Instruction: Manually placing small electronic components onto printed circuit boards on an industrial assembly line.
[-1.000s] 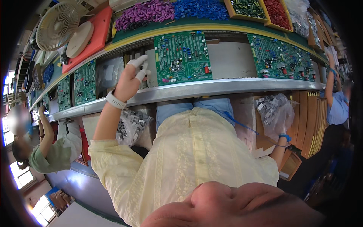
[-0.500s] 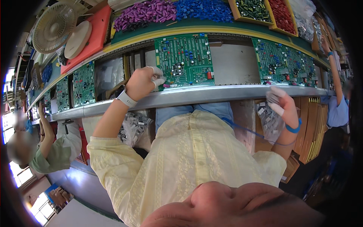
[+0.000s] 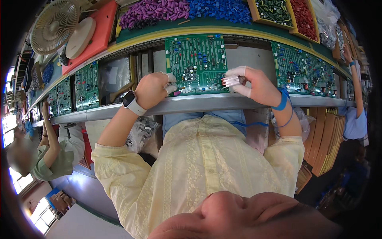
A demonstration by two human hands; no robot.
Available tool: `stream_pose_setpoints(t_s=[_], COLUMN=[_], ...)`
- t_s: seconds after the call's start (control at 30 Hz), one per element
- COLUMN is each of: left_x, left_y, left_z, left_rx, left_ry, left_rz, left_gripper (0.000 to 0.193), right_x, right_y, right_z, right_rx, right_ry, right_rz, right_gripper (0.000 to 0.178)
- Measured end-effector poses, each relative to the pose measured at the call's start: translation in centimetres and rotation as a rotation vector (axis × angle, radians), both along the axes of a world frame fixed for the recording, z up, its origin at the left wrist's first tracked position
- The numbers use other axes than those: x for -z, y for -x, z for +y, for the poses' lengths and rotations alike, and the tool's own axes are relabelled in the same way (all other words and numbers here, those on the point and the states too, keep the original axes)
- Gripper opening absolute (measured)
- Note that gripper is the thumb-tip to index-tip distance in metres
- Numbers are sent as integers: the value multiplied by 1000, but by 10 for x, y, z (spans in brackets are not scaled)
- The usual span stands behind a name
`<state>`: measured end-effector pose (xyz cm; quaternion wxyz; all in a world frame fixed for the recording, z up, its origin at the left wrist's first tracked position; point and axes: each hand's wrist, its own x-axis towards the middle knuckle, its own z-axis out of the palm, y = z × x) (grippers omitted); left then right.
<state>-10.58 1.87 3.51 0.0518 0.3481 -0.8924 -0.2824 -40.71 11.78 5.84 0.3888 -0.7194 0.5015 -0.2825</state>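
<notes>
A green circuit board (image 3: 195,59) full of small components rests in the line in front of me. At its lower left corner, my left hand (image 3: 154,88) is closed in a pinch, with white covers on its fingertips. Whatever lies between those fingertips is too small to make out. By the lower right edge of the board, my right hand (image 3: 258,85), also with white finger covers, grips a small bunch of whitish parts (image 3: 231,81). A purple part (image 3: 177,93) sits at the board's lower edge, beside my left fingertips.
A metal rail (image 3: 191,100) runs along the near side. Another populated board (image 3: 302,71) lies to the right, with more at left. Purple parts (image 3: 155,12), blue parts (image 3: 219,11) and trays of green (image 3: 272,11) and red pieces (image 3: 304,18) line the back. Co-workers sit on both sides.
My right hand has come from beyond the rail at right, up and left to the board's right edge, carrying the whitish parts. My left hand stays at the lower left corner.
</notes>
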Motion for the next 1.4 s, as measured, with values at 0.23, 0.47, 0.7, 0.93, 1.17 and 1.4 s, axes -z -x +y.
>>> stream_pose_setpoints(t_s=[0.23,0.47,0.7,0.93,1.17,1.4], left_x=[-3,-4,-1,-2,-2,-6], left_y=[2,3,3,-3,-2,-1], left_z=[5,9,9,6,4,4], left_rx=[50,70,68,91,78,84], left_ry=[99,136,138,94,62,32], left_rz=[-59,-21,-24,48,43,36], left_gripper=[15,12,13,15,16,17], right_x=[2,15,23,20,27,21], right_y=[-25,-30,-32,-42,-42,-24], right_z=[-21,-40,-42,-22,-26,-36], right_rx=[41,-5,-41,-94,-97,24], right_ry=[7,33,198,462,434,351], right_rz=[152,303,367,630,712,410], right_gripper=[31,25,19,29,31,29])
